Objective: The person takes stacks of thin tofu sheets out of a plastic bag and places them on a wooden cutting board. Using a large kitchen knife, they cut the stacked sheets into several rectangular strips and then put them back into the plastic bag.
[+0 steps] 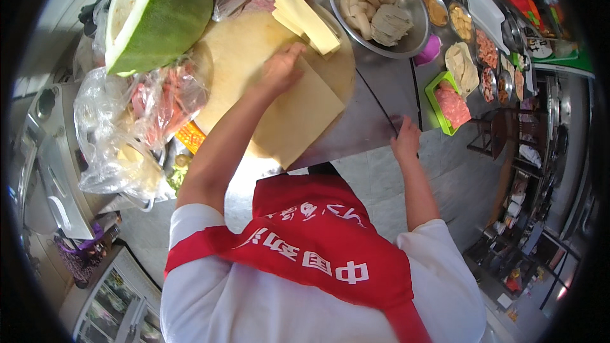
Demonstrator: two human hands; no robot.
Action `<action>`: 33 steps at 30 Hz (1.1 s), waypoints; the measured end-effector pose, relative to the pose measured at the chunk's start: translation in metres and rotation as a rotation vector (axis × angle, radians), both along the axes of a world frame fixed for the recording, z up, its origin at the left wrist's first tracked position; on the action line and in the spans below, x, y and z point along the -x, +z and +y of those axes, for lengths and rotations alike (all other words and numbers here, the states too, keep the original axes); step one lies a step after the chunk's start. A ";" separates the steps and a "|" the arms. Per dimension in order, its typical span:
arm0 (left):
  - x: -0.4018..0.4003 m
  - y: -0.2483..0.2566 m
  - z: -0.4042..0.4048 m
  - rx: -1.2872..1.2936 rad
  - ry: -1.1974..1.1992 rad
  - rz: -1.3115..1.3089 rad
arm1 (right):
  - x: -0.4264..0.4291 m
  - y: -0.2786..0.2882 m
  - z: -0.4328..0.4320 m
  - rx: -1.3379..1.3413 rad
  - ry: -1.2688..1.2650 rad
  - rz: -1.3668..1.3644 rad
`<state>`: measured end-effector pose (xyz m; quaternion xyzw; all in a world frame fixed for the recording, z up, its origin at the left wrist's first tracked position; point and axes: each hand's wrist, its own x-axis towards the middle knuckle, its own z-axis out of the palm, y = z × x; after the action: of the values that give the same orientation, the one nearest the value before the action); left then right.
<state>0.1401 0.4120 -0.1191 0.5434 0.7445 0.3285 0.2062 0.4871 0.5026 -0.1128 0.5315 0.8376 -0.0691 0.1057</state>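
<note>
My left hand (284, 67) rests with bent fingers at the upper corner of a pale yellow sheet, apparently tofu skin (305, 114); whether it grips the sheet is unclear. The sheet lies on a round cutting board (228, 62) and juts past its near edge. Beyond my fingers, folded yellow strips (307, 21) are stacked on the board. To the right, my right hand (406, 139) is closed round what looks like a knife (376, 100), its thin dark blade seen nearly edge-on and pointing towards the board.
A cut winter melon (171, 19) and a plastic bag with reddish food (164, 100) flank the board's left. A steel bowl (419, 40) of pale pieces stands at the upper right. Farther right are a green tray (431, 93) with pink meat (452, 105) and several small food dishes.
</note>
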 end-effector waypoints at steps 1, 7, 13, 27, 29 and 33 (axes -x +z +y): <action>-0.008 0.006 -0.004 -0.003 0.006 -0.005 | -0.006 -0.004 0.002 -0.008 0.000 -0.007; -0.070 0.004 -0.078 -0.168 -0.215 0.495 | -0.017 -0.011 0.019 -0.028 -0.007 0.212; -0.069 -0.008 -0.093 -0.158 -0.223 0.491 | -0.028 0.075 -0.034 0.277 -0.074 0.270; -0.046 -0.006 -0.072 -0.169 -0.393 0.381 | 0.089 0.107 -0.077 0.253 0.408 0.419; -0.046 -0.008 -0.072 -0.212 -0.381 0.434 | 0.091 0.106 -0.080 0.246 0.432 0.404; -0.044 -0.010 -0.071 -0.209 -0.389 0.421 | 0.093 0.103 -0.082 0.262 0.427 0.331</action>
<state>0.1841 0.3414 -0.1288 0.7503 0.6150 0.2375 0.0493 0.3936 0.4203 -0.0095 0.3068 0.9202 -0.2385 0.0475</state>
